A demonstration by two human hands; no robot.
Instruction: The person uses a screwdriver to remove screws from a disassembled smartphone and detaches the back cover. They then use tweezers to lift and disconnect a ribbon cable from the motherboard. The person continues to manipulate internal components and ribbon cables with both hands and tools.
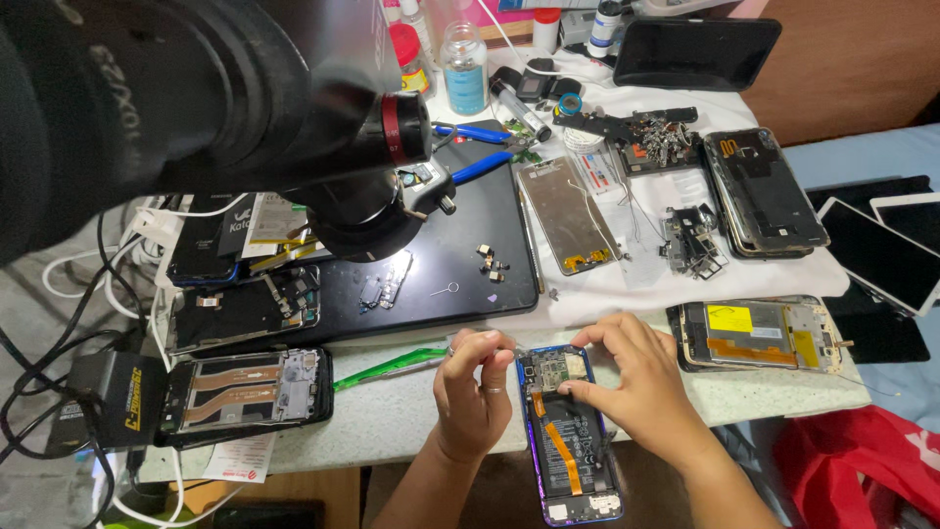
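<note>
An opened smartphone with its back removed lies at the near table edge, showing a dark battery, an orange flex cable and a circuit board at its top. My right hand rests on its upper right corner, fingertips pressing on the board area. My left hand hovers just left of the phone's top, fingers pinched together around something too small to make out.
A black microscope head looms at upper left over a black mat with small parts. Several dismantled phones, blue-handled pliers, bottles, cables and tablets crowd the table.
</note>
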